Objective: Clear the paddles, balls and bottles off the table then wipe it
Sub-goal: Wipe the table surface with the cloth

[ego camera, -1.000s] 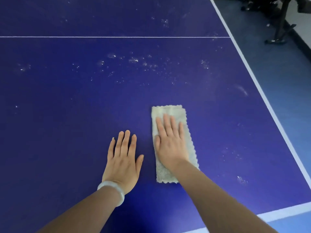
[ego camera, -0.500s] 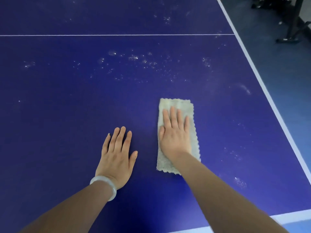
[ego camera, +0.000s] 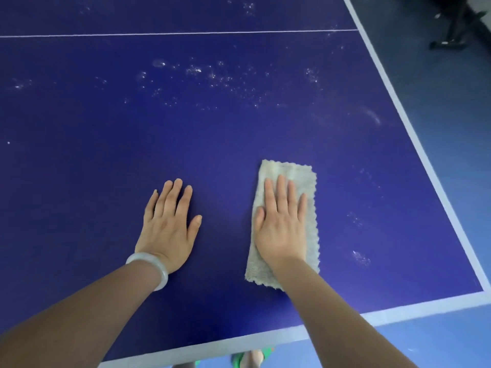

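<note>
Head camera view, looking down at a dark blue table-tennis table (ego camera: 93, 168) with white edge lines. No paddles, balls or bottles show on the part of the table in view, so the clearing looks done and wiping is the step in hand.

A pale beige, fuzzy rectangular cloth (ego camera: 292, 171), apparently folded into a strip with wavy edges, lies flat on the table near the person's right corner. The right hand (ego camera: 281, 227) presses on it, palm down, fingers straight and close together, covering the cloth's middle and near part. This flat press probably spreads weight so the cloth drags evenly rather than bunching.

The cloth's long axis runs away from the person, roughly in line with the fingers. Its far short end points toward the middle of the table and leans slightly right.

The left hand (ego camera: 167, 227), with a pale jade-like bangle (ego camera: 163, 272) at the wrist, rests flat on the bare table just left of the cloth. It holds nothing, fingers straight and together, likely a brace while leaning forward.

White dusty speckles (ego camera: 196, 70) lie scattered farther off, ahead of both hands, short of a thin white line (ego camera: 159, 34). More marks sit to the right of the cloth, so much wiping seems left.
</note>
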{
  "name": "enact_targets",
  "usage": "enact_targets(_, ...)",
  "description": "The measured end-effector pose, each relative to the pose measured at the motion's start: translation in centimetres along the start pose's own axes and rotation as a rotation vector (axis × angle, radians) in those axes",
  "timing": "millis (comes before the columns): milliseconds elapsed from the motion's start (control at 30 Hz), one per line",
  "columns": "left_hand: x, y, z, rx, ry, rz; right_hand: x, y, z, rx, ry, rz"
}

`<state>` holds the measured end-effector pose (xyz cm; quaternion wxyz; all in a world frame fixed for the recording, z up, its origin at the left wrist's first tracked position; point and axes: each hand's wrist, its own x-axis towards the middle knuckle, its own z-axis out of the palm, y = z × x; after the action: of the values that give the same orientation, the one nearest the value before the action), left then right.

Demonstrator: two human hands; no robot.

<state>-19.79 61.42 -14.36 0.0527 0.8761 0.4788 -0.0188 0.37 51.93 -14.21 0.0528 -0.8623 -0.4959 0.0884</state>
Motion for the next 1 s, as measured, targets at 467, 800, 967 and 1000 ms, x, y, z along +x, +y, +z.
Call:
enact_targets(467,3.6,12.3,0.1,-0.075,-0.009,-0.127,-5.3,7.2,-0.7,-0.070,-0.025,-0.217)
enact_targets(800,3.6,12.6,0.5,-0.003,0.015,-0.139,-0.9,13.4,-2.0,-0.002,0.116,0.231)
enact_targets(967,3.6,12.7,0.4,-0.001,0.011,-0.148,-6.3,12.2,-2.1,-0.094,-0.034,-0.360)
enact_targets(1000,3.7,12.8,0.4,0.001,0.012,-0.149,-6.6,14.0,-2.3,-0.089,-0.025,-0.387)
